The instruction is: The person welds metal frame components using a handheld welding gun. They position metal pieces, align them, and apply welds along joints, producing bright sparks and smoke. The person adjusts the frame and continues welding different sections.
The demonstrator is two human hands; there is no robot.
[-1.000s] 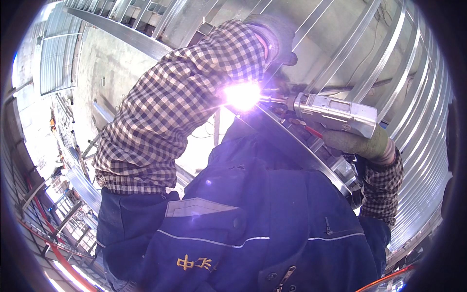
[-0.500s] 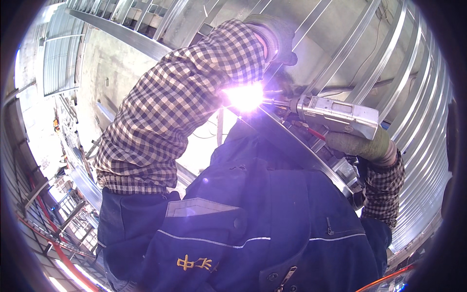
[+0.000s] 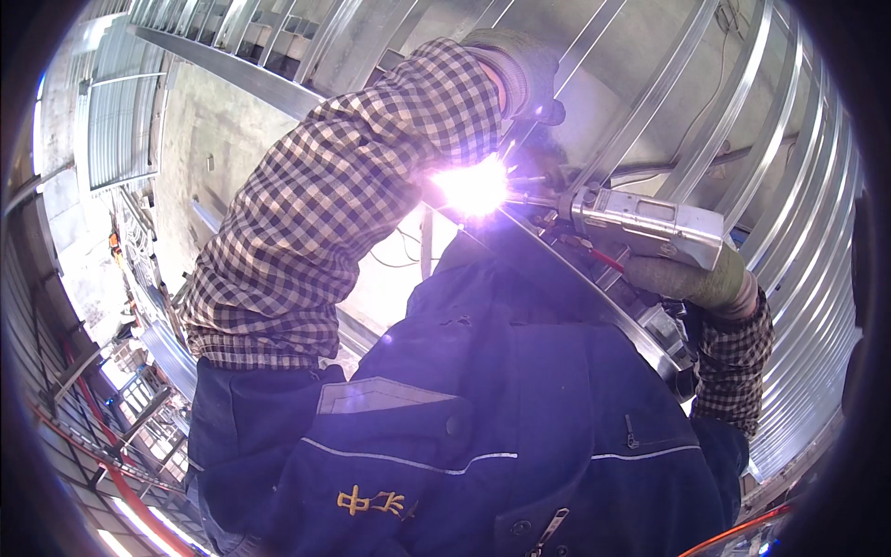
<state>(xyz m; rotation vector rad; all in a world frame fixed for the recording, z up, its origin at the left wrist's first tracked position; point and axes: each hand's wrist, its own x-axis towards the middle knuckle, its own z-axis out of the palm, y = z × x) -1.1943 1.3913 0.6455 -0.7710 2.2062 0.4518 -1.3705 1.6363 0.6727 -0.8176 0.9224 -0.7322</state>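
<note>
My right hand (image 3: pixel 687 278), in a grey-green glove, is closed round a silver, box-shaped welding gun (image 3: pixel 645 218) from below. The gun's nozzle points left into a glaring white-violet welding arc (image 3: pixel 471 187) with short sparks. A straight metal bar (image 3: pixel 594 292) slants from the arc toward my lower right. Beyond the arc, my left hand (image 3: pixel 524 74) wears a grey glove and bends downward near the metal bars. Its fingers look curled, but what they hold is hidden. The glare and my checked left sleeve cover the spot being welded.
Long silver metal profiles (image 3: pixel 650 97) lie in rows at the far side and the right. A cable (image 3: pixel 722 84) runs between them on the concrete floor. A red-orange hose or cable (image 3: pixel 742 531) curves at the lower right. Corrugated sheets (image 3: pixel 121 121) lie at the far left.
The arc sits slightly farther right in the picture, and its sparks have changed shape. Both hands and the welding gun keep nearly the same position.
</note>
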